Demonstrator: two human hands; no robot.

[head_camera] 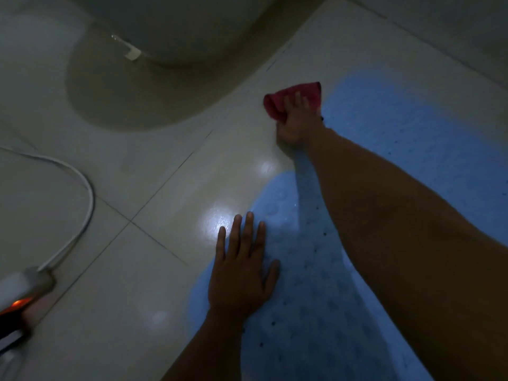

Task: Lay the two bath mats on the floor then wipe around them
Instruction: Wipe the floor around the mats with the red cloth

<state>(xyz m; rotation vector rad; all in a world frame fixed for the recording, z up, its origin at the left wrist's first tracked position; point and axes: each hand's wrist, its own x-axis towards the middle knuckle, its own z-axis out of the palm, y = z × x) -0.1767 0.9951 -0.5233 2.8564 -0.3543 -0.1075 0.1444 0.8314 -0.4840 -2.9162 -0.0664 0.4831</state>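
Your right hand [292, 119] grips the soft, limp red cloth [291, 99] bunched; your left hand [243, 273] presses flat, fingers apart, on the near mat [316, 312].

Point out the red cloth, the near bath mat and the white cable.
red cloth [277, 101]: head view, bunched left part.
near bath mat [316, 312]: head view, bare middle.
white cable [89, 193]: head view, bend.
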